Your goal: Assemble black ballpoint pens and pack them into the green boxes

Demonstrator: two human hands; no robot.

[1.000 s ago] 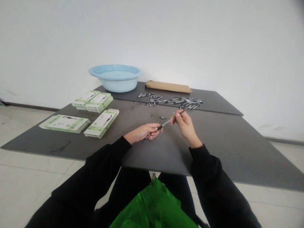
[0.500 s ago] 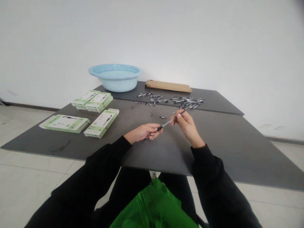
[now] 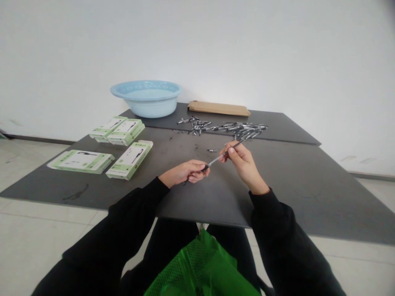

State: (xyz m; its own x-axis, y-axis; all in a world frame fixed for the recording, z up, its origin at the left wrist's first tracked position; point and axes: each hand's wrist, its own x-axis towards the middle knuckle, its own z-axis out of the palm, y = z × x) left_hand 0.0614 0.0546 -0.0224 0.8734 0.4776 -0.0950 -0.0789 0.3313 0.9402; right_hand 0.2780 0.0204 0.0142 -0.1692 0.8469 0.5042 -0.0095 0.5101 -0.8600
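A: Where's the pen (image 3: 212, 161)?

B: Up off the counter (image 3: 296, 176), slanting between the two hands, its lower end on the left and its upper end on the right.

A: How's the left hand (image 3: 180, 174) placed?

B: Its grip is closed around the pen's dark section, thumb on top, fingers curled beneath. A thin dark end pokes out below the hand.

A: And the right hand (image 3: 242, 161)?

B: Higher up, its grip pinching the slim part between thumb and fingers. A narrow dark length runs on past them toward the pens (image 3: 247, 130), heaped farther back. I can't tell whether it's all one piece; the fingers hide the middle.

A: Anything close to the hands?

B: One small part (image 3: 212, 150) lies just beyond the pen, near the right fingertips. More loose bits (image 3: 197, 126) are scattered left of the heap.

A: What about the left side?

B: Green-and-white boxes (image 3: 129, 160), lying flat: two apart in front, others grouped behind. I can't tell how many are stacked there.

A: And at the back?

B: A blue basin (image 3: 151, 109) behind the boxes, with a long brown packet (image 3: 219, 108) to its right, near the wall (image 3: 277, 53).
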